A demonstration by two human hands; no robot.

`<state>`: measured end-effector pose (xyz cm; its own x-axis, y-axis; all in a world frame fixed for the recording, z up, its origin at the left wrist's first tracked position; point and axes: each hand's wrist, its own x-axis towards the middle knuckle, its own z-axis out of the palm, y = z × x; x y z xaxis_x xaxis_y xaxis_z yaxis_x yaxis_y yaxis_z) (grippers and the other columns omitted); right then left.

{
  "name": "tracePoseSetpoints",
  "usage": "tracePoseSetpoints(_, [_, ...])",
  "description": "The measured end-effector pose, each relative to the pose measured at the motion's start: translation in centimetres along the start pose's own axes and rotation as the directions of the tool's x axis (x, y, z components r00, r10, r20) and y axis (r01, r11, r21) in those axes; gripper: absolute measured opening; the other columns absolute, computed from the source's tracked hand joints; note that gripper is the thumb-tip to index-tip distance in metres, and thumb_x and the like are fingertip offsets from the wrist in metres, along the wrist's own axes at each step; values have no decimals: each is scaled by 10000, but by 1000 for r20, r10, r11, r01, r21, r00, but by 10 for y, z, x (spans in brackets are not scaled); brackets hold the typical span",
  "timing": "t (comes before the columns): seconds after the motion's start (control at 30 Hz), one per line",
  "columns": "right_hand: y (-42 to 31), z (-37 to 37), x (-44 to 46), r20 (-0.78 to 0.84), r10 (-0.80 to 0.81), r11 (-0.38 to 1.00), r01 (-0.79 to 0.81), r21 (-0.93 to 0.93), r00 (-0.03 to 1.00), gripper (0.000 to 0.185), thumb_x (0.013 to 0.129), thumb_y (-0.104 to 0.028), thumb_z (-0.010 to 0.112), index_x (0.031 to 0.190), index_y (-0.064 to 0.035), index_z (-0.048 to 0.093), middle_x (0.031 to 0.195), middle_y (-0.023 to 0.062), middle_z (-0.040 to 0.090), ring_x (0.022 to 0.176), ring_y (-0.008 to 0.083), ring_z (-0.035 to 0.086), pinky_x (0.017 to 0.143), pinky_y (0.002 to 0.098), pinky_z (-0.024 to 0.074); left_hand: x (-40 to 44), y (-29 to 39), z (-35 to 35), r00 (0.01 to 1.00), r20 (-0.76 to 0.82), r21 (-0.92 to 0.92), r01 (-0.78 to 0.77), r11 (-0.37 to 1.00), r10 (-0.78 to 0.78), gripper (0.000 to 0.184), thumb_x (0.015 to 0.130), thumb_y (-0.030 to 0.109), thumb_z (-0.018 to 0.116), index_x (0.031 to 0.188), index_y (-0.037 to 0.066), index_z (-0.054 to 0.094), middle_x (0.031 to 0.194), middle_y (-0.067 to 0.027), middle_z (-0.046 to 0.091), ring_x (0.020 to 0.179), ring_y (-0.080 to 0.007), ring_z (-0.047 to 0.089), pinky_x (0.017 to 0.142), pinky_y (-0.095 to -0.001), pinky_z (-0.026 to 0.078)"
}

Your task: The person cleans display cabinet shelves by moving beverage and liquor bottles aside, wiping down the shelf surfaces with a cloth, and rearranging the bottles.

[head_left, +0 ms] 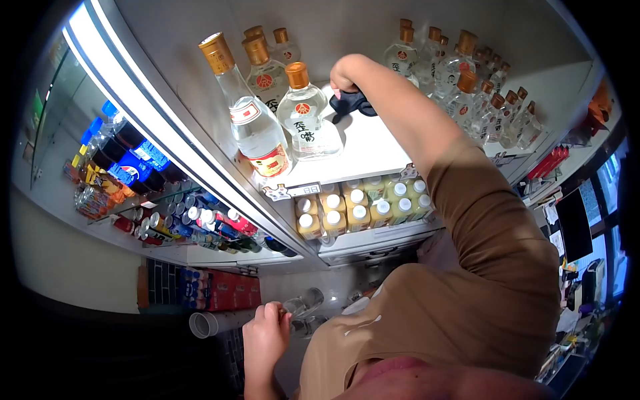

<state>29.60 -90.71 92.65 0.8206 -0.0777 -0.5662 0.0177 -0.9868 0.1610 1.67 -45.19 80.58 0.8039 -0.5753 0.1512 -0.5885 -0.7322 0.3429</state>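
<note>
My right hand reaches up onto the white shelf, its fingers closed on a bunched black cloth. Just left of the cloth stands a flat clear liquor bottle with a gold cap. A taller bottle with a red and gold label is beside it, and more gold-capped bottles are behind. Low in the view, my left hand is closed around the end of a clear bottle; its grip is partly hidden. Another clear bottle shape shows just below.
Gold-capped bottles crowd the shelf's right side. Below are white-capped yellow drink bottles and a price tag. Left, a lit upright strip borders shelves of soda bottles and cans. A white tube-like container and red carton sit low.
</note>
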Motion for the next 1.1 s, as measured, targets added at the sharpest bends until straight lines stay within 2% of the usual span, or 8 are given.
tracePoseSetpoints(0.13, [54,4,71,-250,112,991,-89,100,962,595,711,121,484,1238,-144,558,1274,90,545,1075,285,560,855,377,472,-2,-3,-5,999,-36,-10,-1,1000,1,230,761,155,691,907,62,539,772,-126,592,616,-330,600,516,-411,479])
tracePoseSetpoints(0.27, [28,36,41,-314,303,953,-290,86,900,631,791,40,399,1377,-195,403,1406,53,410,1248,260,439,1020,357,375,-2,-9,-5,999,-46,-14,-7,1000,7,223,768,154,685,908,65,536,774,-123,593,617,-331,601,517,-415,477])
tracePoseSetpoints(0.4, [5,32,14,-117,188,978,-196,-66,975,712,749,46,431,1401,-231,362,1416,61,397,1239,275,450,1006,367,379,1,-9,-5,999,-40,-21,-28,999,28,211,777,147,677,911,65,535,767,-125,589,618,-332,602,519,-414,478])
tracePoseSetpoints(0.63, [-30,81,-26,-177,78,996,-83,-19,981,686,763,-1,476,1403,-220,361,1337,103,485,1171,300,509,951,381,426,10,-7,-8,994,-9,-43,-106,993,105,200,788,125,664,915,54,526,764,-132,589,623,-332,603,519,-403,478])
tracePoseSetpoints(0.73, [-65,96,-87,-262,30,997,-48,-60,965,459,753,-28,509,1199,-122,568,1115,129,616,996,307,605,840,383,485,13,-5,-9,990,-18,-41,-142,989,141,204,786,122,666,919,53,528,763,-135,595,626,-330,606,519,-399,479])
tracePoseSetpoints(0.8, [-77,112,-115,-395,-74,992,28,-122,916,189,706,-38,586,861,-2,689,872,173,662,796,307,648,687,376,518,15,-4,-10,987,-24,-40,-159,986,158,209,784,122,669,923,53,529,760,-134,595,627,-329,606,518,-398,479])
tracePoseSetpoints(1.03, [-103,124,-193,-471,-155,988,125,-94,868,174,718,-37,565,837,-6,688,857,173,665,800,313,654,708,380,523,19,0,-15,980,-40,-24,-196,980,195,228,778,131,680,933,51,534,759,-136,598,626,-324,608,514,-397,477])
tracePoseSetpoints(1.1, [-91,96,-188,-554,-109,987,24,-158,826,181,740,-63,543,842,-15,685,851,182,662,803,333,649,702,402,522,18,1,-16,981,-28,-24,-191,981,190,230,778,135,679,935,50,535,760,-137,599,622,-321,607,512,-398,475])
